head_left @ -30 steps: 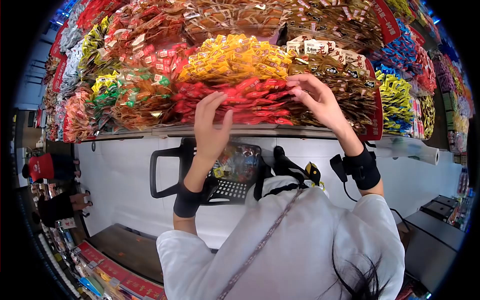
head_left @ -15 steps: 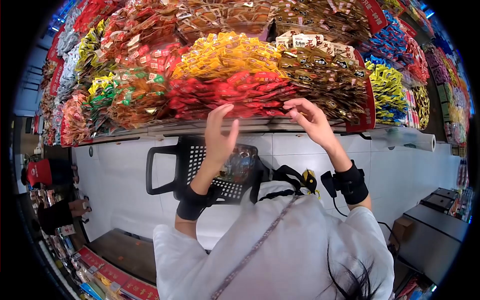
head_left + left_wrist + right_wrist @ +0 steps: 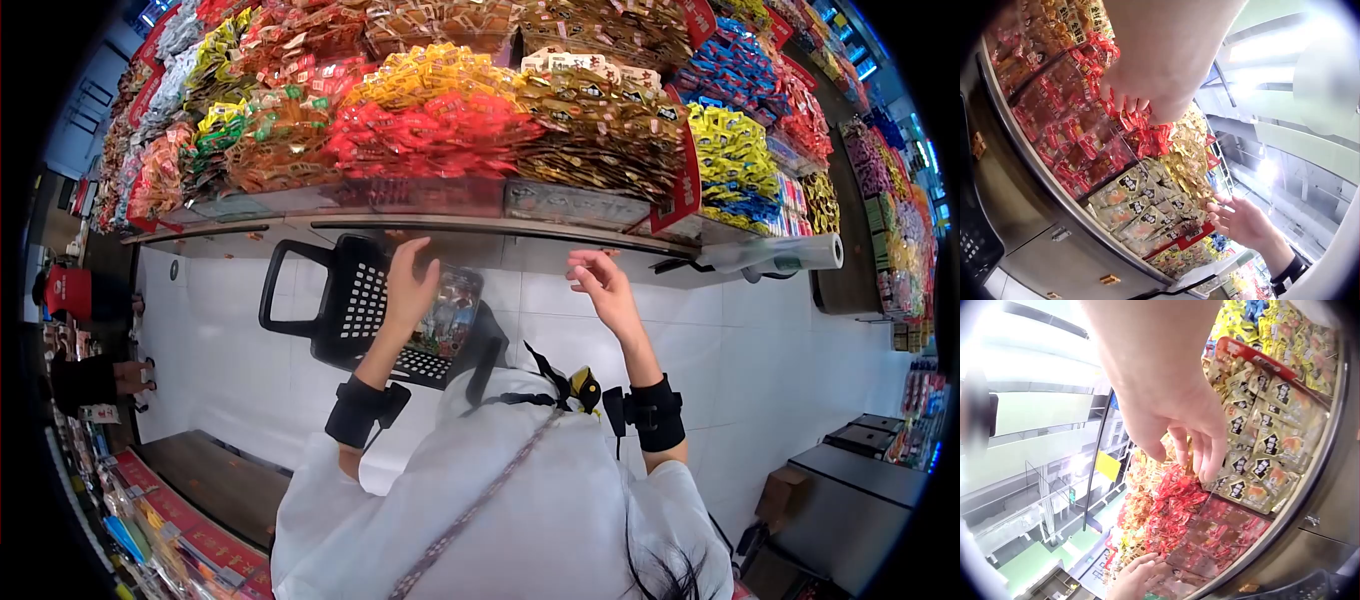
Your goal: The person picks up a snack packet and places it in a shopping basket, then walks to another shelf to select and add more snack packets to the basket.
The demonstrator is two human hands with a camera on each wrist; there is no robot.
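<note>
At the snack bins [image 3: 585, 204], I've L hand [image 3: 408, 290] + R hand [image 3: 605, 287] apparently empty, fingers loosely bent; black basket [image 3: 366, 303] near L hand, prob. for reach; red packets [image 3: 430, 135] binned beyond, grouped by kind, prob. for quick picking.

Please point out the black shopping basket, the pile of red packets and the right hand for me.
Black shopping basket [image 3: 364, 303]: head view, on its perforated wall.
Pile of red packets [image 3: 432, 132]: head view, on its middle.
Right hand [image 3: 606, 286]: head view, on the middle of the hand.
</note>
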